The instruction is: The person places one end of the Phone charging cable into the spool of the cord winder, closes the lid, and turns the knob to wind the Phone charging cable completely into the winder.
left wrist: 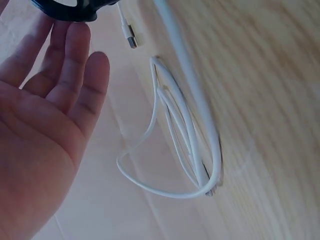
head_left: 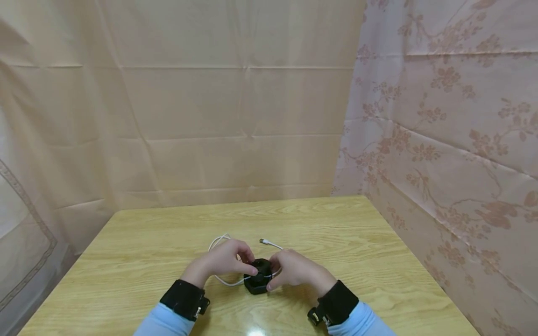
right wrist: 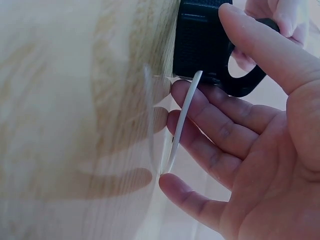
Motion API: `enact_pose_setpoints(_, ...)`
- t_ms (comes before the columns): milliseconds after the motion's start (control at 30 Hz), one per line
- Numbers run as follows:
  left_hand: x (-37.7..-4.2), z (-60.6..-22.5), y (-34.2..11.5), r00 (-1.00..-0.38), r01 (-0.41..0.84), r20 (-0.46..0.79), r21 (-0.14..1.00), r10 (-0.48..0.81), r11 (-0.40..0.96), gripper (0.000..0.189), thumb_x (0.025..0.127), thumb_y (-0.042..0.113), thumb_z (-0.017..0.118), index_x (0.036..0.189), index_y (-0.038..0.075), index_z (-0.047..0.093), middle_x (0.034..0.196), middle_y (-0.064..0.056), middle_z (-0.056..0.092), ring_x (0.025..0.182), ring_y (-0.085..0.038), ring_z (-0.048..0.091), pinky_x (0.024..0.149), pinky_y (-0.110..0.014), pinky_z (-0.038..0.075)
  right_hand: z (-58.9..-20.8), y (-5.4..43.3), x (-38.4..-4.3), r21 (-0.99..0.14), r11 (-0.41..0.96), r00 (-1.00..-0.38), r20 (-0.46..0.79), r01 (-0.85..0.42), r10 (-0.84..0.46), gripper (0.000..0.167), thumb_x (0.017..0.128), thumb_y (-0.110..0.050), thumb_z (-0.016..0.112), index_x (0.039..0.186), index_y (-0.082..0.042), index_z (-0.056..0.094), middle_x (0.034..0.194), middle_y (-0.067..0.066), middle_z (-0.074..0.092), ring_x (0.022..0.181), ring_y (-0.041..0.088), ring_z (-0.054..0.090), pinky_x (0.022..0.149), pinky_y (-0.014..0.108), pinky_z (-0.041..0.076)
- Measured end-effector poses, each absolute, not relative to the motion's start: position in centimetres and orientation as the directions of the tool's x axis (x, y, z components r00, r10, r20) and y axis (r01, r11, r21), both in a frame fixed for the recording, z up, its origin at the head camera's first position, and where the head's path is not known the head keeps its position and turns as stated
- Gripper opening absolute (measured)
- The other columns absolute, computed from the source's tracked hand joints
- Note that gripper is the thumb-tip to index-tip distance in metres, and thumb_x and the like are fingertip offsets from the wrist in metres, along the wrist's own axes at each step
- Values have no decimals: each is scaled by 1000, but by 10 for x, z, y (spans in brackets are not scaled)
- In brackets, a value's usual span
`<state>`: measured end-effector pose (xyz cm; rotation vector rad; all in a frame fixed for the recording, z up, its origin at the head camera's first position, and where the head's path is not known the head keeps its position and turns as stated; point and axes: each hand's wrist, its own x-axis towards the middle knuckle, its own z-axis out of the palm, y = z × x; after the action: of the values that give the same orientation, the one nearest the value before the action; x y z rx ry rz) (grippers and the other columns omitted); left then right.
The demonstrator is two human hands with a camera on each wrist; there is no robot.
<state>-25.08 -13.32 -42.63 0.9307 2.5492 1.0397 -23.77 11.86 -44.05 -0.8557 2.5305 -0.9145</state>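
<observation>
A black block with a many-sided base and a ring-shaped handle (head_left: 257, 285) stands on the table between both hands. At its upper left, my left hand (head_left: 227, 259) holds the ring part between thumb and fingers; the left wrist view shows fingertips against the ring's dark edge (left wrist: 65, 12). My right hand (head_left: 296, 268) grips the block from the right, thumb on one face of the base (right wrist: 202, 45) and fingers behind. A white USB cable (left wrist: 216, 150) passes across the block and lies in loose loops to its left. Its plug (head_left: 265, 241) rests beyond the right hand.
The wood-grain table (head_left: 126, 261) ends at a beige curtain (head_left: 210, 116) behind. A flower-patterned cloth (head_left: 445, 140) hangs along the right side. Black straps (head_left: 182, 298) are worn on both wrists.
</observation>
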Motion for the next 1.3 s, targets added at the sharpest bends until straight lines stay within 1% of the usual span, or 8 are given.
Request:
enact_pose_setpoints(167, -248, -427, -129, -783, 467, 6, 666, 622, 582, 39, 80, 40, 88, 104, 12, 73, 95, 7, 67, 91, -16, 62, 81, -37, 51, -439, 120, -238, -655, 625, -770, -100, -426, -630, 39, 76, -27, 91, 107, -12, 73, 92, -9, 71, 87, 5, 65, 83, 30, 52)
enact_pose_setpoints(300, -244, -427, -125, -782, 490, 1, 618, 623, 615, 60, 76, 42, 90, 115, 1, 71, 101, 1, 67, 95, -21, 63, 83, -39, 52, -439, 120, -239, -651, 628, -772, -102, -425, -628, 39, 76, -27, 91, 107, -12, 73, 92, -10, 71, 87, 5, 65, 82, 30, 52)
enact_pose_setpoints(433, -241, -430, -121, -790, 501, -7, 568, 613, 653, 77, 73, 46, 92, 125, -4, 66, 103, 1, 66, 96, -20, 63, 85, -39, 52, -440, 119, -239, -653, 627, -772, -100, -425, -627, 37, 76, -25, 91, 107, -12, 74, 92, -11, 71, 87, 5, 65, 82, 29, 52)
enact_pose_setpoints(700, -237, -433, -118, -798, 485, -19, 574, 602, 660, 57, 71, 45, 93, 110, 8, 74, 89, 5, 60, 78, -13, 56, 71, -31, 47, -440, 118, -239, -649, 629, -773, -98, -428, -627, 37, 76, -24, 90, 107, -12, 73, 92, -11, 71, 86, 5, 65, 81, 27, 52)
enact_pose_setpoints(867, -236, -434, -119, -797, 484, -23, 573, 603, 661, 57, 72, 46, 92, 111, 9, 74, 90, 6, 60, 82, -15, 58, 73, -32, 48, -440, 119, -238, -655, 626, -768, -107, -424, -632, 38, 77, -23, 91, 108, -12, 73, 93, -10, 70, 88, 6, 65, 83, 28, 52)
enact_pose_setpoints(1000, -234, -435, -121, -810, 471, -23, 570, 587, 673, 67, 72, 49, 91, 118, 4, 72, 99, 4, 64, 89, -19, 62, 77, -35, 52, -440, 120, -238, -659, 614, -753, -107, -435, -649, 41, 76, -23, 90, 111, -11, 72, 95, -10, 70, 91, 6, 65, 85, 29, 51)
enact_pose_setpoints(1133, -233, -432, -124, -824, 465, -20, 547, 566, 696, 75, 75, 52, 88, 125, -1, 68, 108, -4, 67, 97, -25, 64, 82, -42, 54, -438, 124, -237, -652, 604, -741, -95, -459, -665, 54, 77, -25, 89, 123, -6, 68, 102, -7, 70, 97, 8, 65, 89, 30, 51)
enact_pose_setpoints(1300, -231, -423, -126, -846, 452, -1, 529, 533, 718, 67, 84, 48, 82, 126, -3, 67, 112, -13, 69, 102, -30, 66, 86, -48, 54, -431, 129, -236, -639, 619, -761, -79, -457, -644, 75, 79, -28, 89, 141, 0, 55, 121, 7, 68, 111, 21, 63, 95, 38, 51)
